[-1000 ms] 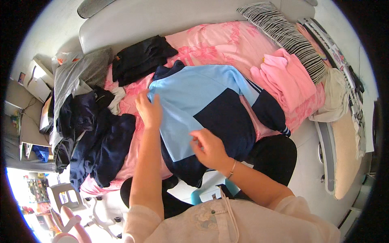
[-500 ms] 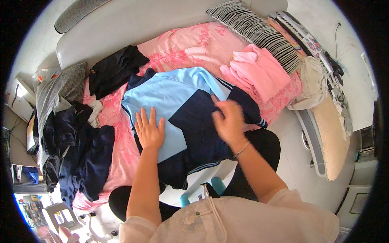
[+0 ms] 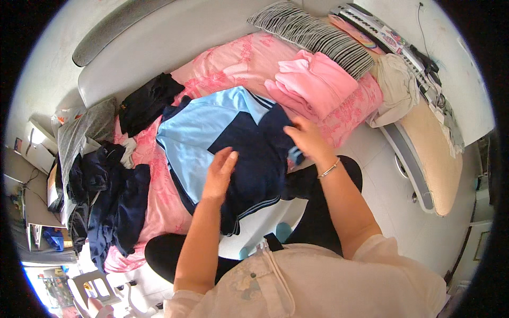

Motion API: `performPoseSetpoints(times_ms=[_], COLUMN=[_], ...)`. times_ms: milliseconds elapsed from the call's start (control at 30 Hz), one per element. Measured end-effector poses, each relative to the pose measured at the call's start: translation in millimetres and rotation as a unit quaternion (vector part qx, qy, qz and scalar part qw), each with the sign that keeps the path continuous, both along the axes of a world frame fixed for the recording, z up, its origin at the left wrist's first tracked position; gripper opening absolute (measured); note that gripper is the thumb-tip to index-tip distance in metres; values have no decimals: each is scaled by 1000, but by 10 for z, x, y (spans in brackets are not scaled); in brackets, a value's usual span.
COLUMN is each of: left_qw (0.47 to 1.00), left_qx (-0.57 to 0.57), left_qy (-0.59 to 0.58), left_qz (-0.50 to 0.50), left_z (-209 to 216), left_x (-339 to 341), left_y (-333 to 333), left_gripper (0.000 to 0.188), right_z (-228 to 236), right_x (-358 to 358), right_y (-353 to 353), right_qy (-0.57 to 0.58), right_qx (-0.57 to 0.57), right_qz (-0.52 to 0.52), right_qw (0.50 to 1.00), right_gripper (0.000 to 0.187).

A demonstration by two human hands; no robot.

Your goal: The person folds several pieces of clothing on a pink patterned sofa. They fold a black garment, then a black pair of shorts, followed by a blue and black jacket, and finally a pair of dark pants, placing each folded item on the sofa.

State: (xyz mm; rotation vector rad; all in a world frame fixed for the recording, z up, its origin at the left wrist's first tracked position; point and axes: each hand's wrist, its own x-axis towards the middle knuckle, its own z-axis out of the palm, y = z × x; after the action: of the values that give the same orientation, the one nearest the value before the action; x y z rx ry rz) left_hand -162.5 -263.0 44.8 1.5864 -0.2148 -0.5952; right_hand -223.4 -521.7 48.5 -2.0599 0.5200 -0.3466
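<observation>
Left hand [image 3: 220, 172] flat on blue jacket [image 3: 228, 143], right hand [image 3: 305, 139] grip clamped on its edge, pink bedsheet [image 3: 154, 201]

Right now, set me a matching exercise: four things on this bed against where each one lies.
1. light blue and navy top
2. folded pink clothes
3. striped pillow
4. heap of dark navy clothes

A. at the head of the bed, beyond the pink stack
B. under both hands
C. on the person's left, at the bed's edge
D. right of the top, on the pink sheet

Pairs: 1-B, 2-D, 3-A, 4-C
</observation>
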Motion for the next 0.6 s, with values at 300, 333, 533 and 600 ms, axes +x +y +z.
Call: performPoseSetpoints(times_ms=[300, 333, 533, 600], left_qw=[861, 839, 832, 840], left_qx=[-311, -359, -426, -431], left_qy=[401, 409, 354, 326], left_qz=[29, 24, 28, 39], left_z=[104, 178, 579, 669], left_x=[127, 152, 428, 501], left_y=[-374, -389, -288, -287], left_gripper=[28, 31, 34, 34], right_z=[-343, -752, -1427, -1448], right_x=[-180, -298, -733, -659], right_y=[450, 271, 589, 518], right_qy=[-96, 0, 161, 204], right_qx=[273, 148, 81, 75], right_qz=[-79, -86, -5, 20], right_qw=[954, 985, 984, 976], right_gripper=[24, 29, 62, 69])
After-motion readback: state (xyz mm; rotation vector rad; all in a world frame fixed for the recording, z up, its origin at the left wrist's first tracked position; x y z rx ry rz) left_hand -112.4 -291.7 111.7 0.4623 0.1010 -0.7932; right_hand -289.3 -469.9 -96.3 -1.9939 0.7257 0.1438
